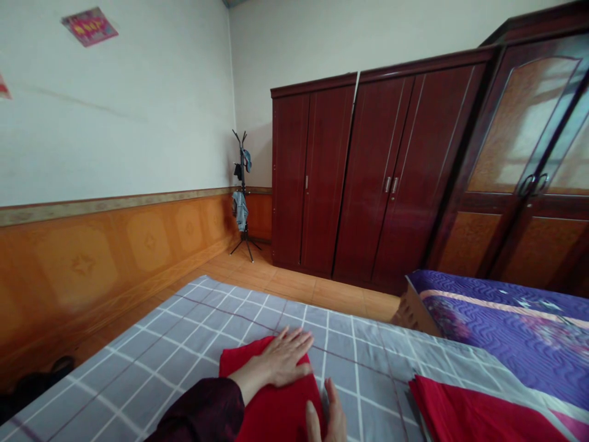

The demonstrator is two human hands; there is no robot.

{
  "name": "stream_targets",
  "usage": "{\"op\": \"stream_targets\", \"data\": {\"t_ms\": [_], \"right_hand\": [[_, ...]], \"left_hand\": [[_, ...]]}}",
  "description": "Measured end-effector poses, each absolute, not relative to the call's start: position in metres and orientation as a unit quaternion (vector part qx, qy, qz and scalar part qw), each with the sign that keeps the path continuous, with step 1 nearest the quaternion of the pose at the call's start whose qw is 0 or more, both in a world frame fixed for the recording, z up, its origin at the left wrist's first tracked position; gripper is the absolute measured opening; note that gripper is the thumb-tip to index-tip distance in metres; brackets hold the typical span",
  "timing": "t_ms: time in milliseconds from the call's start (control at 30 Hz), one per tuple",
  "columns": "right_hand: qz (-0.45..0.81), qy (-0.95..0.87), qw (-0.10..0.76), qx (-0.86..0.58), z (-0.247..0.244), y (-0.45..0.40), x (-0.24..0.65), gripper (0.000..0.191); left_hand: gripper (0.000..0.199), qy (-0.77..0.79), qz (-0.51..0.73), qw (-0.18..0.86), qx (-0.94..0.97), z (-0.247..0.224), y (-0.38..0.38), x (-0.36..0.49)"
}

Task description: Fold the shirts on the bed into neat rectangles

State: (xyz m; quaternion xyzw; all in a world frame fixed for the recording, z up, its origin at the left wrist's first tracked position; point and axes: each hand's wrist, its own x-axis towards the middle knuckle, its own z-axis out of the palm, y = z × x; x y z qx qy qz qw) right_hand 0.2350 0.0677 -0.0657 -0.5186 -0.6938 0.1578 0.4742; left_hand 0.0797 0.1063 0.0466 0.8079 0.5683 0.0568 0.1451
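A folded red cloth lies on the grey checked bedsheet in front of me. My left hand rests flat on its upper part, palm down and fingers stretched out. Beside the cloth's right edge is my right hand, its thumb and fingers apart and nothing visible between them. Whether it touches the cloth I cannot tell, as the lower part of the hand is cut off by the frame. Farther right on the sheet lies a second folded red cloth.
A purple quilted cover lies on furniture at the right. Dark red wardrobes line the back wall. A black coat stand with clothes stands in the corner. Something dark sits on the floor at the left.
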Motion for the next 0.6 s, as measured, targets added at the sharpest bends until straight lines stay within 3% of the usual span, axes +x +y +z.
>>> {"op": "stream_targets", "data": {"t_ms": [100, 300, 600], "right_hand": [[0.156, -0.718, 0.451, -0.507, -0.066, 0.069, 0.239, 0.072], [0.09, -0.795, 0.436, -0.412, -0.069, 0.067, 0.234, 0.072], [0.058, -0.821, 0.382, -0.42, -0.083, 0.067, 0.232, 0.069]], "left_hand": [[0.068, 0.617, 0.064, 0.125, 0.774, 0.05, 0.107, 0.079], [0.064, 0.546, 0.061, 0.137, 0.824, 0.037, 0.077, 0.097], [0.066, 0.608, 0.082, 0.119, 0.781, 0.038, 0.077, 0.072]]}}
